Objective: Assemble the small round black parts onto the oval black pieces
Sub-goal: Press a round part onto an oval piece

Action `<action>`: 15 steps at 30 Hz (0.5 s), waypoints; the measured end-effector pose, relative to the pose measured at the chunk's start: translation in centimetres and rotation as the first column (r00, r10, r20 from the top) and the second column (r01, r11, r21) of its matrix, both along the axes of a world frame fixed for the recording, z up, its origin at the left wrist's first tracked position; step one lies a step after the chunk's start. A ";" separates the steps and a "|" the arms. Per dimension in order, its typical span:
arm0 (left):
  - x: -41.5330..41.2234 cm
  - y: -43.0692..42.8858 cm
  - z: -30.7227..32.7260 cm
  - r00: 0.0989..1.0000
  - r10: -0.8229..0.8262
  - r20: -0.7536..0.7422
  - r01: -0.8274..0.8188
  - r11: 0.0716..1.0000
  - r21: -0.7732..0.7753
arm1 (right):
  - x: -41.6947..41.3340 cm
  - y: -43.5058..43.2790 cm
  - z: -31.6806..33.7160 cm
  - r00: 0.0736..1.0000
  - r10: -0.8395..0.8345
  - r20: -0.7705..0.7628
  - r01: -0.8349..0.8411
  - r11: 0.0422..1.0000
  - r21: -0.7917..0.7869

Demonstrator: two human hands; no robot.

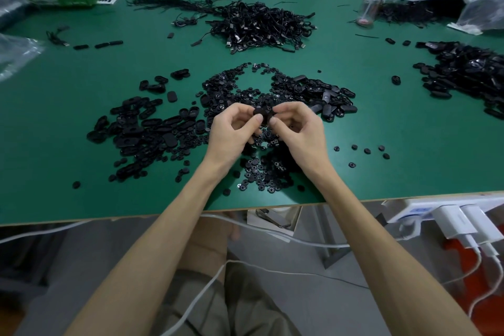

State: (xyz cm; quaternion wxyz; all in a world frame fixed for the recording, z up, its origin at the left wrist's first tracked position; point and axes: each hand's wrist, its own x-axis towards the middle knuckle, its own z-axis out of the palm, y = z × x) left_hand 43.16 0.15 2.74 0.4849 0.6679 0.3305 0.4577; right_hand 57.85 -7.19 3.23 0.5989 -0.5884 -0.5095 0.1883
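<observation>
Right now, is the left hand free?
No, the left hand and the right hand both pinch the same black piece between their fingertips.

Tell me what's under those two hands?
A heap of small round black parts on the green table. The left hand and right hand, pinching a black piece, cover what lies directly beneath.

black piece (pixel 263 113) half hidden behind fingers (pixel 273 122); exact shape unclear.
</observation>
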 end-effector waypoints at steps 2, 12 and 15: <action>0.1 -0.1 0.1 1.000 -0.007 0.018 0.008 0.999 -0.032 | 0.0 0.0 0.0 1.000 -0.009 0.006 0.009 1.000 -0.003; 0.2 -0.1 0.1 0.998 -0.055 0.023 0.058 0.991 -0.118 | -0.1 -0.2 0.1 0.999 0.005 0.038 -0.005 1.000 -0.007; 0.2 -0.1 0.0 0.998 -0.064 0.018 0.066 0.991 -0.118 | -0.1 -0.2 0.2 0.999 -0.005 0.040 0.005 1.000 0.000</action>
